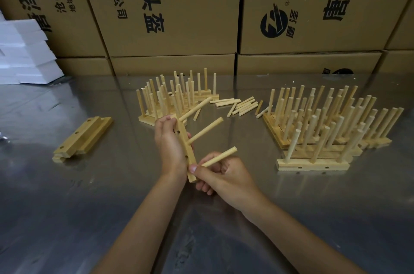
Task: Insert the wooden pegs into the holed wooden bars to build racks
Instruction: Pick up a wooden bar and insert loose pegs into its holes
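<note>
Peg racks crowd the steel table [67, 195] on both sides.
Left hand [170, 150] grips the bar [187, 150] mid-air, right hand [221, 175] pinches a peg [220, 157] at its lower end; loose pegs [237, 104] and finished racks [324, 130] lie behind.

Pale matt wooden pegs [244, 103]; glossy steel table [67, 206]; cardboard boxes [174, 5].

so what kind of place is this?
Probably a small factory or warehouse packing bench: stacked brown printed cardboard cartons behind a bare steel table, batches of finished pale wooden peg racks, and a hand-held holed wooden bar mid-assembly.
</note>
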Available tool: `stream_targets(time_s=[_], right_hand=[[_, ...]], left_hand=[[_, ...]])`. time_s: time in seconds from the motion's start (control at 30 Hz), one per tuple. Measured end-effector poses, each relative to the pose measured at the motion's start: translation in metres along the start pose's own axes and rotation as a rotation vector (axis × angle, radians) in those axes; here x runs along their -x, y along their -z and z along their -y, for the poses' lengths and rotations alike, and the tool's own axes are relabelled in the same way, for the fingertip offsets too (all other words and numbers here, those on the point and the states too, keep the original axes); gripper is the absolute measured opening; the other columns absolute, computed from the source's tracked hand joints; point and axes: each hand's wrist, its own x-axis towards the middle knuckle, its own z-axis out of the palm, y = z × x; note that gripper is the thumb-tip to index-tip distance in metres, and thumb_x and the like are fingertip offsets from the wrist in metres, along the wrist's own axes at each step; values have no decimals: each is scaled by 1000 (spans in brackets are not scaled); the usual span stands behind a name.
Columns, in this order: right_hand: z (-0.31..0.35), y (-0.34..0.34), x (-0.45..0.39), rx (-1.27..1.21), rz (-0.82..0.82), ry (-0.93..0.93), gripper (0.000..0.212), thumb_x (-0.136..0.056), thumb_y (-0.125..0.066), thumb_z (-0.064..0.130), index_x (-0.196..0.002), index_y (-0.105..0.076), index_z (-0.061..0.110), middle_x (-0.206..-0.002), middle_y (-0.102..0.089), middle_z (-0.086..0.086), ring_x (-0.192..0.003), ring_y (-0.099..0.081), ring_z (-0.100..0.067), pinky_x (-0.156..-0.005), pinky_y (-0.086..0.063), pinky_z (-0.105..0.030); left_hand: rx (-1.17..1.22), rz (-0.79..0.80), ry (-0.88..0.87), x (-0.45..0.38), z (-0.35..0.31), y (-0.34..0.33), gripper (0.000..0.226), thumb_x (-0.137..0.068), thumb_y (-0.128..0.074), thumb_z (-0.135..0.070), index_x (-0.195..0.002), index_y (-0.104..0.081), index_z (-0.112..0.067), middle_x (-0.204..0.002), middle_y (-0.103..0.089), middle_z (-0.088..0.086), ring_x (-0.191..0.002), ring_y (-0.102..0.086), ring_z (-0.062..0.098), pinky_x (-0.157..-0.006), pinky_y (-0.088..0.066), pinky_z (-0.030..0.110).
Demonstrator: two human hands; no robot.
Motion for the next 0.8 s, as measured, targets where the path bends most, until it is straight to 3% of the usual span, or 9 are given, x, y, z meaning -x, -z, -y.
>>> stream_targets(time_s=[0.1,0.17,0.3,0.43,0.53,0.67,0.8], right_hand=[[-2,-1,-1,-31,-36,-14,13,-87,-74,15,-86,-65,6,-63,-65,-8,-51,-58,-9,-51,-46,-19],[-5,-2,-3,-21,-63,-3,12,-85,-76,15,-87,-68,6,-64,-65,-6,-53,-58,-8,-52,-46,-18],[-14,-6,-19,102,-131,38,12,-76,-81,13,-81,-70,17,-67,-58,3,-60,-49,-7,-57,-43,-18],[-23,-16,-58,341,-167,80,15,-75,-78,16,-70,-65,22,-57,-50,12,-54,-42,-3,-57,-38,-23],[-28,-28,-91,571,-185,149,9,-75,-74,20,-75,-67,26,-56,-53,12,-55,-49,-2,-63,-45,-25],[-28,-44,-126,701,-228,188,20,-80,-70,22,-98,-75,17,-62,-56,11,-76,-65,-18,-75,-52,-29],[-31,-49,-148,701,-319,133,19,-82,-68,22,-97,-74,12,-84,-70,-10,-87,-66,-29,-81,-54,-34]], left_hand=[[-78,-61,-97,-3,0,1,15,-101,-43,-18,-96,-57,-19,-98,-57,7,-76,-59,13,-68,-45,33],[-149,-119,-160,-8,2,5,14,-102,-42,-20,-100,-56,-17,-104,-58,1,-95,-56,15,-79,-41,27],[-265,-239,-228,-21,3,15,16,-103,-36,-20,-102,-52,-17,-99,-56,-7,-95,-50,15,-76,-32,29],[-347,-345,-190,-46,3,35,21,-102,-36,-19,-108,-55,-16,-115,-60,7,-109,-52,25,-91,-39,37],[-312,-397,-78,-64,0,51,31,-102,-36,-20,-121,-58,-9,-129,-59,14,-122,-52,31,-106,-40,41],[-373,-298,7,-72,-3,57,52,-101,-38,-13,-153,-36,-12,-155,-41,8,-143,-37,26,-117,-28,35],[-463,-247,-70,-75,-3,65,61,-96,-40,-3,-156,-30,-12,-157,-38,11,-144,-35,29,-120,-26,39]])
